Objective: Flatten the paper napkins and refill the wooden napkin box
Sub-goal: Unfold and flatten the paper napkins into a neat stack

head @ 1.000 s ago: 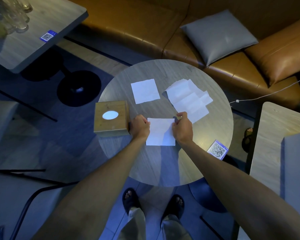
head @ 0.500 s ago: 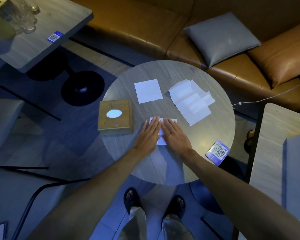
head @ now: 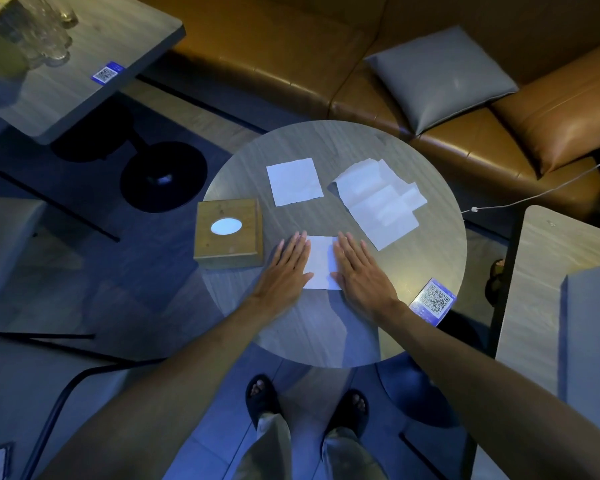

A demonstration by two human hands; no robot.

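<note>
While we're pressing both palms flat, left hand [head: 284, 268] & right hand [head: 361, 271] spread open, gripping nothing, on the napkin [head: 321, 263] just right of the wooden box [head: 227, 233], we're judging flattening underway; next probably needs lifting it w/o creasing.

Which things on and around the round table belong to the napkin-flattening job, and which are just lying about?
Part of the job: napkin under the hands; left hand; right hand; flat single napkin; pile of napkins; wooden napkin box.

Just lying about: QR code card; grey cushion; glasses on the far table; white cable.
</note>
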